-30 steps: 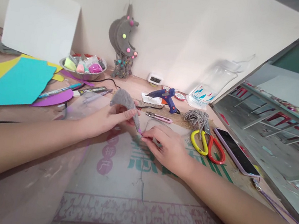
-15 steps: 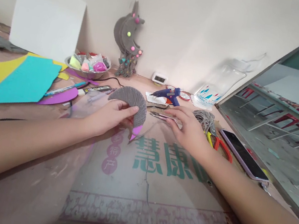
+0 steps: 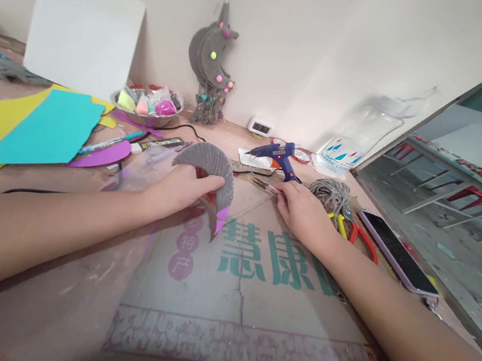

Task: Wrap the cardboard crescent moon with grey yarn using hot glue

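My left hand grips a crescent wound closely in grey yarn, the thumb lying over its face. Its lower tip shows bare purple, with a thin point hanging below. My right hand is closed around the near end of a slim two-pointed metal tool, its points facing left; I cannot make out whether it is scissors or tweezers. A thin grey strand runs from the crescent's lower end toward my right fingers. A bundle of grey yarn lies just beyond that hand.
A blue glue gun stands behind my right hand. Orange-and-yellow-handled pliers and a phone lie at right. Coloured sheets and a bowl are at left. A plastic bottle and a hanging moon ornament are behind.
My right fingers have closed from a looser spread around the metal tool's end, and the tool's points have shifted slightly right. My left hand still holds the crescent, which has tilted slightly.
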Tool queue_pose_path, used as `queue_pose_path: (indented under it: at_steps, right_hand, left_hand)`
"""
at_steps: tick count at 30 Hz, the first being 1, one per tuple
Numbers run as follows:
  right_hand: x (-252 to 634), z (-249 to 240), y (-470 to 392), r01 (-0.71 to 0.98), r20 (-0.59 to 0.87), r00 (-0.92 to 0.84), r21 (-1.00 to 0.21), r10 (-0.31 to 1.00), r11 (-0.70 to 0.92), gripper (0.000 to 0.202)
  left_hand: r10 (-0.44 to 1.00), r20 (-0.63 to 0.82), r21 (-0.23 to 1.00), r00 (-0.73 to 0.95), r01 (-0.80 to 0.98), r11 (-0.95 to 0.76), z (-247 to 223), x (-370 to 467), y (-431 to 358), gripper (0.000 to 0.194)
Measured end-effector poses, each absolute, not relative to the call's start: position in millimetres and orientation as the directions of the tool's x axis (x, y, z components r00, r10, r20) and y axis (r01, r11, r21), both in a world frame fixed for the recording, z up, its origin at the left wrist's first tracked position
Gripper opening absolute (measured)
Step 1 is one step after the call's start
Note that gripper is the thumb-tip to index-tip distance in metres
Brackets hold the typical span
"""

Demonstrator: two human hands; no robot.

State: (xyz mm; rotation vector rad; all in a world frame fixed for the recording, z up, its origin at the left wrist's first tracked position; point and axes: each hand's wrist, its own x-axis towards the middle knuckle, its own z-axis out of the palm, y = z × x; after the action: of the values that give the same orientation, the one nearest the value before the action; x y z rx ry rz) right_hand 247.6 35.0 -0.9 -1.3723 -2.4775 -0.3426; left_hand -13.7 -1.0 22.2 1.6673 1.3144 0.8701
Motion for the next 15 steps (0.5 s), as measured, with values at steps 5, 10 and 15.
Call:
queue_pose_path:
  at_steps: [5,10,15]
  right_hand:
    - [246,7,30,0.866,0.507,-0.305,-0.205,0.806,0.456,0.027]
    - [234,19,19,0.632,0.444,-0.146,-0.645,0.884,0.428,0.026]
    - [241,13,30,0.681,0.365,-0.159,-0.632,0.917,0.370,0.025]
  left_hand:
    - [0.971,0.040,0.957,0.238,0.271,-0.106,21,-12,0,0.022]
    - [0.950,0.057,0.985,0.307,0.137,-0.104,14,-11,0,0.019]
    - [0.935,0.147,0.975,0.324,0.112,-0.192,18,-11,-3,0.031]
